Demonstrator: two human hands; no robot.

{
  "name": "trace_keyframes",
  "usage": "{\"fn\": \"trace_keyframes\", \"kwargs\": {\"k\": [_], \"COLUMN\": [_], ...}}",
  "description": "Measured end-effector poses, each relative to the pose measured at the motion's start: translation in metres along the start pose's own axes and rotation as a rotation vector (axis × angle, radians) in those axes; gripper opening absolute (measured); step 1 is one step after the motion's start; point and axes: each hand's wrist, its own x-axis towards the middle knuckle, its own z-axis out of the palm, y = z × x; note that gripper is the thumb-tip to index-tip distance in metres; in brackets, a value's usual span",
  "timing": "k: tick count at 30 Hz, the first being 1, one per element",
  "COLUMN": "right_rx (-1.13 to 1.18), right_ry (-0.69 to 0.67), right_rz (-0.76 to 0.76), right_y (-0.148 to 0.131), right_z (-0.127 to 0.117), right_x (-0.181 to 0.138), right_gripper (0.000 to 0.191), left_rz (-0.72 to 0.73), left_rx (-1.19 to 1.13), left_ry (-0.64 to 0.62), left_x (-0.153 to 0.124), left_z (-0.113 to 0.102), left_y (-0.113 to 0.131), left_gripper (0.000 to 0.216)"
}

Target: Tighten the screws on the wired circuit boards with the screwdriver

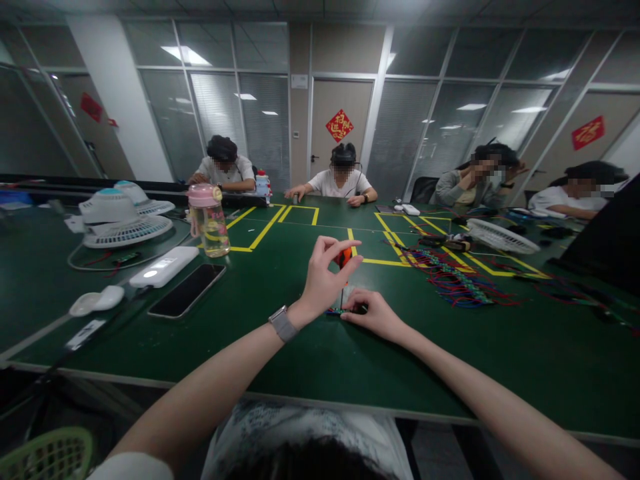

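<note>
My left hand (325, 277), with a watch at its wrist, is closed around an upright screwdriver (345, 256) that has an orange and black handle. Its thin shaft points down to a small green circuit board (332, 311) on the green table. Beside the shaft's lower end, my right hand (373, 313) rests low on the table, thumb and fingers pinched at the board's right edge. My fingers hide part of the board, and the exact spot where the tip touches cannot be made out.
A phone (187, 291), a white power strip (164, 267) and a pink-lidded bottle (209, 223) stand left, near white fan parts (123, 217). Wired circuit boards (457, 273) lie right, by a fan grille (501, 237). Yellow tape (267, 228) marks the table. Several people sit opposite.
</note>
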Motion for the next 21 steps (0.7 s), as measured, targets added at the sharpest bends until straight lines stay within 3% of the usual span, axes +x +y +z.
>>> {"fn": "trace_keyframes", "kwargs": {"k": [5,12,18,21], "right_rx": [-0.001,-0.014,-0.004,0.007], "right_ry": [-0.001,0.009,0.008,0.004], "right_rz": [0.004,0.002,0.002,0.005], "right_y": [-0.0009,-0.0023,-0.0021,-0.0014], "right_z": [0.0001,0.0010,0.0010,0.0011], "right_x": [0.0001,0.0003,0.0001,0.0001], "right_gripper": [0.007,0.008,0.007,0.007], "left_rz": [-0.085,0.000,-0.117,-0.160], "left_rx": [-0.251,-0.048,-0.326,-0.335], "left_ry": [-0.112,-0.024,-0.152,-0.116], "left_x": [0.0001,0.0000,0.0024,0.0035], "left_z": [0.0017,-0.0023,-0.0016,-0.0002], "left_y": [-0.0031,0.0010,-0.0010,-0.0055], "left_gripper": [0.033,0.018,0.033,0.033]}}
